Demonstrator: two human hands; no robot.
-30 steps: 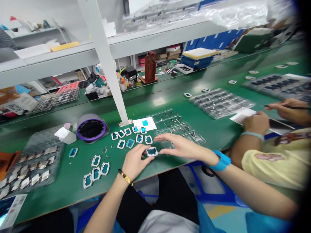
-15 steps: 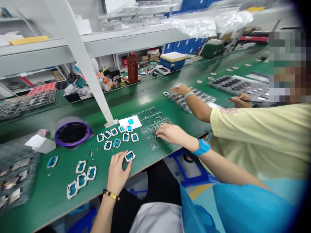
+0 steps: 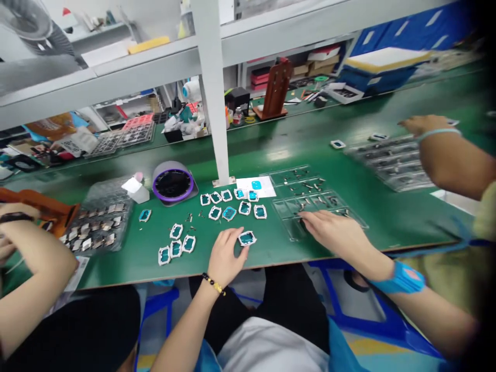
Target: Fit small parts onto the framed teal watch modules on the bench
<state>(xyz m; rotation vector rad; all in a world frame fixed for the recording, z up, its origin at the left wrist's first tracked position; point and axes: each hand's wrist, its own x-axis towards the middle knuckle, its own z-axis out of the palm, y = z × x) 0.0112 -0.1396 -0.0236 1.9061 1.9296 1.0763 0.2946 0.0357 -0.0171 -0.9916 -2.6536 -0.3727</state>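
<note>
My left hand (image 3: 227, 254) grips a white watch-like frame with a teal centre (image 3: 247, 238) by its left side, low over the green table near the front edge. My right hand (image 3: 329, 231) is over the front part of a clear plastic tray (image 3: 287, 219) with small metal parts, its fingertips pressed together at the tray; what they pinch, if anything, is too small to make out. Behind my left hand, several similar frames (image 3: 260, 212) lie in rows, and a further group (image 3: 175, 248) lies to the left.
A white post (image 3: 217, 119) rises from the table by a white paper (image 3: 267, 187). Left of it stands a purple-rimmed round device (image 3: 173, 183). Co-workers' arms reach in at the left (image 3: 39, 248) and right (image 3: 453, 150). A tray of metal pieces (image 3: 98, 225) lies at left.
The view has swung left, bringing in another person's arms at the left. My left hand still grips the frame. My right hand has shifted slightly toward the tray's front edge.
</note>
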